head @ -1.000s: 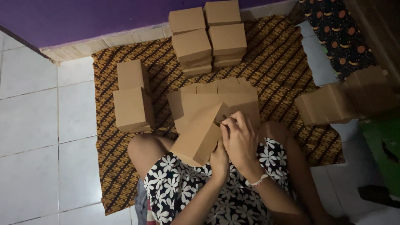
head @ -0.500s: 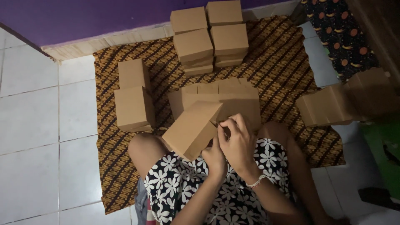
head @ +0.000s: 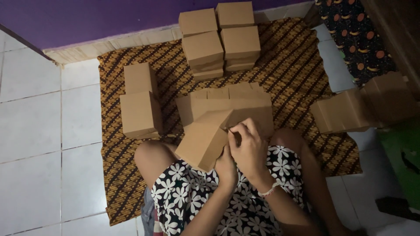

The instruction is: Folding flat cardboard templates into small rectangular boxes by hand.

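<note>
Hands meet over the lap: the left hand [head: 226, 164] grips the tilted cardboard box [head: 204, 139] from below, mostly hidden; the right hand [head: 250, 150] pinches its upper right edge. The box's long axis runs from lower left to upper right. Beyond lie flat box blanks [head: 227, 105], then stacked boxes [head: 221, 41] near the wall; bare patterned mat [head: 293, 74] lies between.

Head view, steeply down, close
</note>
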